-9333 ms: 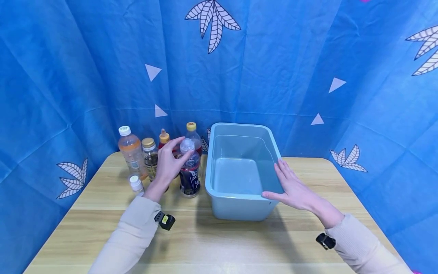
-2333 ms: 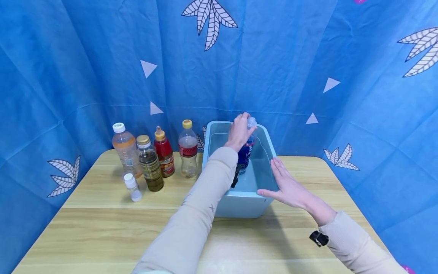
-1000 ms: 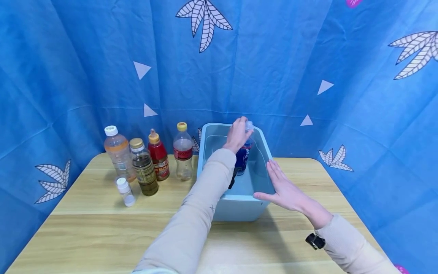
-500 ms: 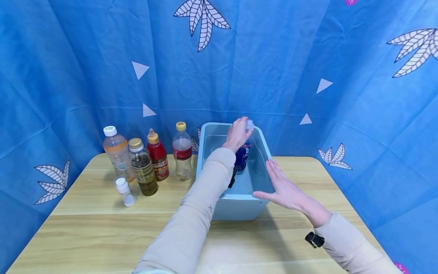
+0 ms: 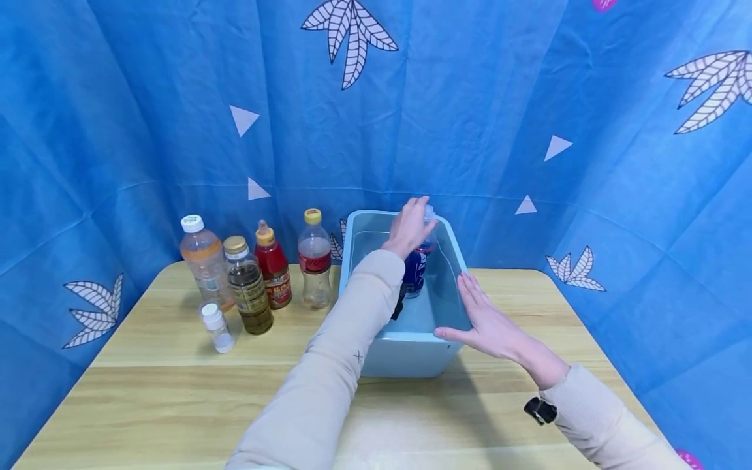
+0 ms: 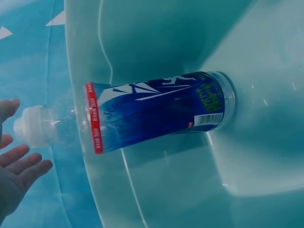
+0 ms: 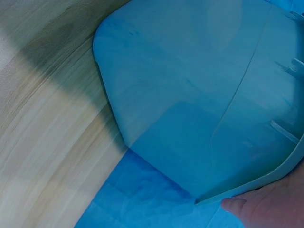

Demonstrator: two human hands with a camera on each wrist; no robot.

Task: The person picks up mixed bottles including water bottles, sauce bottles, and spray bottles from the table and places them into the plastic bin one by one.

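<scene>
A drink bottle with a blue label and clear cap stands inside the light blue plastic tub, near its back. My left hand is around the bottle's top. In the left wrist view, the fingers of my left hand are spread beside the clear cap, with a gap showing between them and it. On the tub's right front corner rests my right hand, its fingers straight along the rim. The right wrist view shows part of that hand against the tub's edge.
Left of the tub stand a cola bottle with yellow cap, a red sauce bottle, a dark-liquid bottle, an orange-banded bottle and a small white-capped bottle. A blue curtain hangs behind the wooden table.
The blue-labelled bottle has gone from the table into the tub in my left hand. Just now those fingers have loosened and lifted slightly from its cap. My right hand stays on the rim.
</scene>
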